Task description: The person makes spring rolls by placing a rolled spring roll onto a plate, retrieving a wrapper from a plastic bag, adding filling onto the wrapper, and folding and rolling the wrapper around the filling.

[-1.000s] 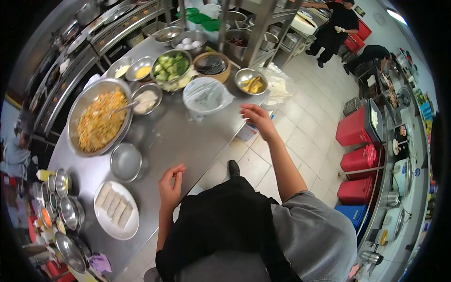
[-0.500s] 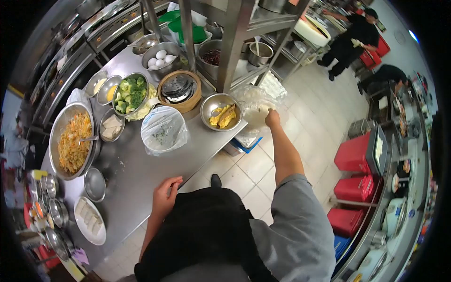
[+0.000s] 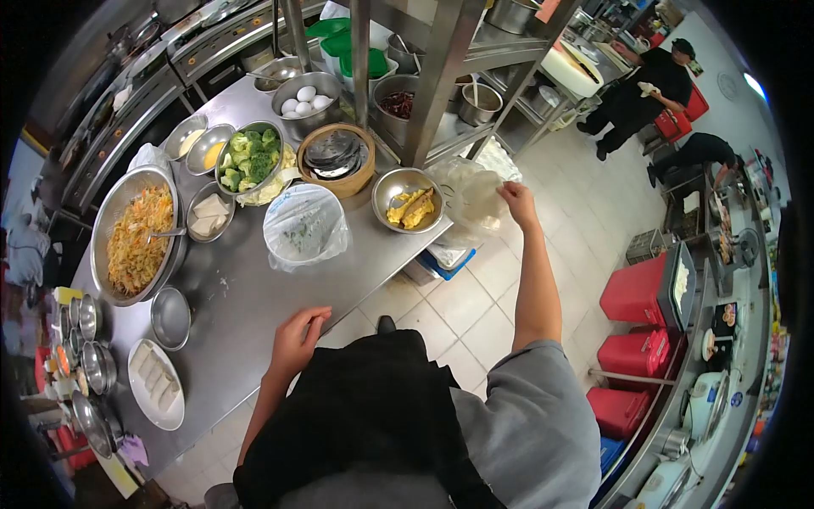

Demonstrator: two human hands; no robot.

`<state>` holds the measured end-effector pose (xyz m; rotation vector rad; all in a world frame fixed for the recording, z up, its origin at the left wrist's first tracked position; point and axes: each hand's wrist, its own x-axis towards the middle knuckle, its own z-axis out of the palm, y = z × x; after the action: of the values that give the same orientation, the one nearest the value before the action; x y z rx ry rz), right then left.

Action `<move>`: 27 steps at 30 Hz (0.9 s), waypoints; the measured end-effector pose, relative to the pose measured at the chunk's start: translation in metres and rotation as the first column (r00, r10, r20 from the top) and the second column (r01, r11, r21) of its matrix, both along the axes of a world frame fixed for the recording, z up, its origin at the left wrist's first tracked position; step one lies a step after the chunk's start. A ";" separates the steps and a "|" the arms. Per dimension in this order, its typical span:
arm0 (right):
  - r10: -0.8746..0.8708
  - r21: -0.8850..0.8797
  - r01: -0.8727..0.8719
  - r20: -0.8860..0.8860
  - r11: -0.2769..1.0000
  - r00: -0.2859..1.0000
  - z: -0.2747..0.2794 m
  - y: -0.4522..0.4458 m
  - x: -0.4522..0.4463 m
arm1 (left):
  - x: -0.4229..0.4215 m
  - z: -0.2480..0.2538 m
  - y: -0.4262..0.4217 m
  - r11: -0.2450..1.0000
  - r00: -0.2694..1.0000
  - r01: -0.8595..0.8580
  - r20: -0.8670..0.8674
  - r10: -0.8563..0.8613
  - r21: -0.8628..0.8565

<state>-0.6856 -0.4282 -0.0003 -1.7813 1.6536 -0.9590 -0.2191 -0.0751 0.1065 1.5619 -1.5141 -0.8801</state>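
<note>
My right hand (image 3: 515, 204) reaches out past the table corner, its fingers closed on the edge of a clear plastic bag (image 3: 476, 199). Part of the bag lies against the shelf side, close to a steel bowl (image 3: 376, 204) with yellow cooked egg pieces (image 3: 410, 209). My left hand (image 3: 298, 339) hovers by the front edge of the steel table (image 3: 246, 314), fingers curled together with nothing visible in them. Nearest to it on the table is a container lined with a plastic bag (image 3: 307, 227), with green bits inside.
A large bowl of shredded orange food (image 3: 136, 242), broccoli (image 3: 250, 159), eggs (image 3: 305, 102), a bamboo steamer (image 3: 360, 180) and an oval plate (image 3: 156, 383) stand on the table. A metal shelf post (image 3: 437, 85) rises behind. Two people (image 3: 657, 89) work farther off; red bins (image 3: 632, 288) line the right.
My right hand has moved slightly right and up, drawing the plastic bag with it. The view has shifted a little; my left hand stays by the table edge.
</note>
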 end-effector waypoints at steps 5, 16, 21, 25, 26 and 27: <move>0.065 -0.089 -0.041 0.291 0.995 0.954 0.063 0.009 0.018 | 0.013 0.002 0.006 0.999 1.000 0.002 -0.020 -0.003 -0.053; 0.617 0.306 -0.743 0.418 0.595 0.667 0.183 0.204 0.297 | 0.024 0.021 0.042 0.815 0.907 -0.241 0.176 0.383 -0.528; 0.231 0.277 -0.938 0.918 0.211 0.323 0.159 0.260 0.409 | 0.079 -0.017 0.088 0.846 0.865 -0.468 -0.327 0.380 -0.256; 0.365 0.265 -0.927 0.863 0.264 0.350 0.148 0.303 0.460 | 0.121 -0.025 0.120 0.807 0.595 -0.589 -0.651 0.470 0.045; 0.451 0.264 -0.932 0.820 0.248 0.352 0.145 0.308 0.469 | 0.127 -0.026 0.127 0.813 0.569 -0.580 -0.688 0.451 0.053; 0.532 0.262 -0.936 0.771 0.234 0.349 0.143 0.312 0.477 | 0.131 -0.024 0.133 0.820 0.542 -0.569 -0.722 0.429 0.060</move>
<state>-0.2085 -0.1160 0.1425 -1.2877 0.3849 -0.1906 -0.0877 0.0577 0.0822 1.1888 -0.5020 -0.8239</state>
